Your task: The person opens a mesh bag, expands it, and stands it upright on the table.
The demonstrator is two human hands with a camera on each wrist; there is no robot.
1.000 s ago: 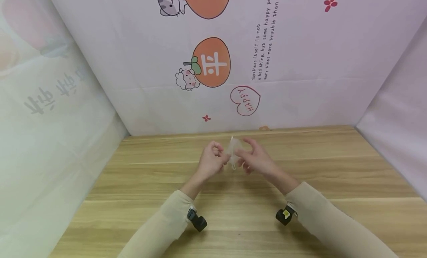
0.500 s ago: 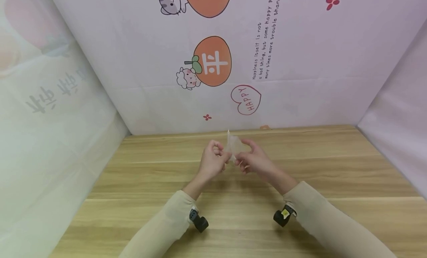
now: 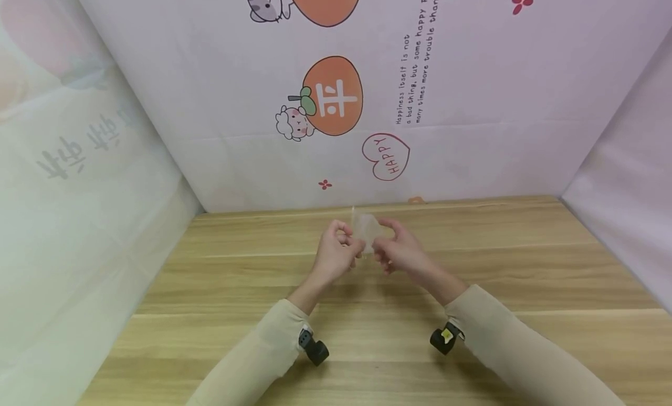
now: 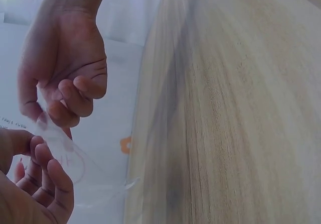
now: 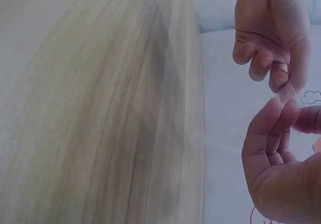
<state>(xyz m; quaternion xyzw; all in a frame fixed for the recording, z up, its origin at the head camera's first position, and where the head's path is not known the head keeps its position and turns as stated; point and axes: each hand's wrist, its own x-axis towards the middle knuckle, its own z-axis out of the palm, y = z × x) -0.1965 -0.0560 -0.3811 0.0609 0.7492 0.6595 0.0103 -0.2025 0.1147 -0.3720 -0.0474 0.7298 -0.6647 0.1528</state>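
Observation:
A small, thin, see-through plastic bag (image 3: 367, 225) is held up between the two hands above the wooden table. My left hand (image 3: 334, 251) pinches its near left edge between thumb and fingertips. On the other side my right hand (image 3: 401, 251) pinches the near right edge, its index finger raised beside the film. In the left wrist view the clear bag (image 4: 75, 158) stretches down from the fingertips, and the printed backdrop shows through it. The right wrist view has both sets of fingertips close together, with a bit of clear film (image 5: 287, 92) between them.
The wood-grain table (image 3: 367, 347) runs back to a white printed cloth (image 3: 262, 178) hanging upright behind it. Pale cloth walls (image 3: 79, 219) close in the left and right sides. A small black camera (image 3: 315, 350) sits on each wrist.
The plastic bag has turned from nearly edge-on to a flatter, wider view, its top tip shifting left. Right fingertips have moved slightly along its near edge; both arms stay almost in place.

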